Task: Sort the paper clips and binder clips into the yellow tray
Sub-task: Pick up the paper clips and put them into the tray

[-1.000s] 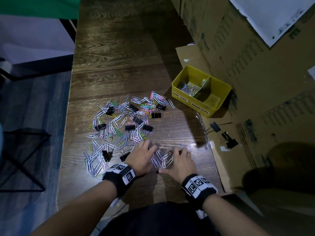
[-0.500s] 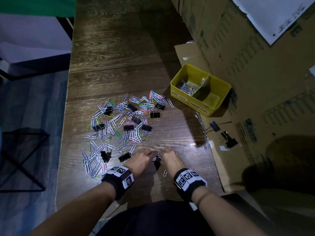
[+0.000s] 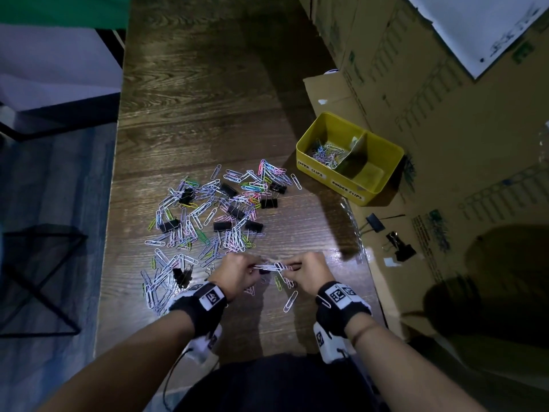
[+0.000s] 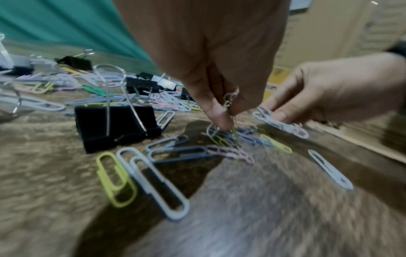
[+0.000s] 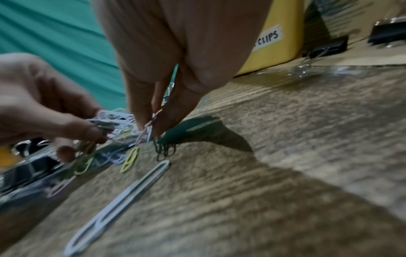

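Near the table's (image 3: 190, 84) front edge, I am now pinching a bundle of paper clips (image 3: 271, 267) between my left hand (image 3: 237, 275) and right hand (image 3: 309, 273), both lifted off the flat press of a second ago (a few strays dropping behind). Gathering is done; the yellow tray (image 3: 383, 188) is waiting far right, paper-clip compartment partly filled, binder-clip side looking empty.

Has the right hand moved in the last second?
Yes. The right hand has lifted off the table, now pinching paper clips with the left hand.
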Available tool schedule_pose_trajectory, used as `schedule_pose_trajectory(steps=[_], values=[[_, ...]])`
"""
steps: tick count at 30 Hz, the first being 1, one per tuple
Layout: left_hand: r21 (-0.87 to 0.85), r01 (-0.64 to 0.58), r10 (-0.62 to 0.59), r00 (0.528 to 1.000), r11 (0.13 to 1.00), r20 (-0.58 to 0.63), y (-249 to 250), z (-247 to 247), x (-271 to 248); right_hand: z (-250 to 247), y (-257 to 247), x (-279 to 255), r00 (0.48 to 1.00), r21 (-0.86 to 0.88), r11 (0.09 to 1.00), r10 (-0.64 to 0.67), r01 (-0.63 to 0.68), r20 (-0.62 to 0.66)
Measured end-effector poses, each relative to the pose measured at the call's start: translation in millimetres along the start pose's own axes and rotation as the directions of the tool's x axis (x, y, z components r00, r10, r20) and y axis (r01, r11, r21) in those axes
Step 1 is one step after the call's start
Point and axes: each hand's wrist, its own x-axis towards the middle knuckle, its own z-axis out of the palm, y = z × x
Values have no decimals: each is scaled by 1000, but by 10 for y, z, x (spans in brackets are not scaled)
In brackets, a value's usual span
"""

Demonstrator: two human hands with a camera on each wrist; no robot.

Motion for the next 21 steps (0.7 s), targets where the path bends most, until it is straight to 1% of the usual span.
schedule_pose_trajectory(steps=[2,3,4,5,6,7,8,9,11,12,15,16,18,19,21], values=[[-126,74,-72,997,989,17,-8,-61,44,-72,-8,46,1000,74,997,5,-4,-17],[-225,143,-138,990,964,39,-18,-98,72,-118,-18,66,999,119,993,10,-6,-36],[-347,215,-204,977,913,68,-16,-143,98,-170,-26,83,998,168,986,16,-6,-57],[-462,276,-258,961,843,102,4,-196,127,-219,-35,107,997,222,975,26,-9,-72],[-554,311,-290,948,772,128,36,-259,158,-276,-55,122,996,287,958,33,-9,-80],[-613,318,-300,944,723,136,71,-328,205,-335,-83,134,995,354,935,35,0,-93],[-652,311,-297,945,691,136,112,-410,267,-406,-132,137,993,415,910,30,22,-117],[-671,286,-278,953,684,123,159,-494,327,-479,-194,119,989,468,882,21,51,-147],[-684,203,-206,975,700,79,285,-655,566,-691,-320,117,979,554,826,8,107,-202],[-702,168,-181,982,692,56,363,-725,714,-803,-383,117,976,591,797,7,126,-218],[-759,66,-135,990,648,-29,682,-924,1254,-1103,-557,165,953,639,738,-19,218,-303],[-758,30,-114,992,652,-58,809,-984,1441,-1193,-608,198,939,637,727,-30,256,-344],[-719,-33,-68,991,695,-112,1046,-1087,1762,-1345,-713,276,910,643,695,-43,323,-412],[-688,-44,-60,990,725,-126,1132,-1098,1948,-1443,-761,331,897,645,679,-45,351,-440],[-577,-49,-43,988,815,-145,1258,-1085,2249,-1632,-845,464,882,655,652,-47,382,-468]])
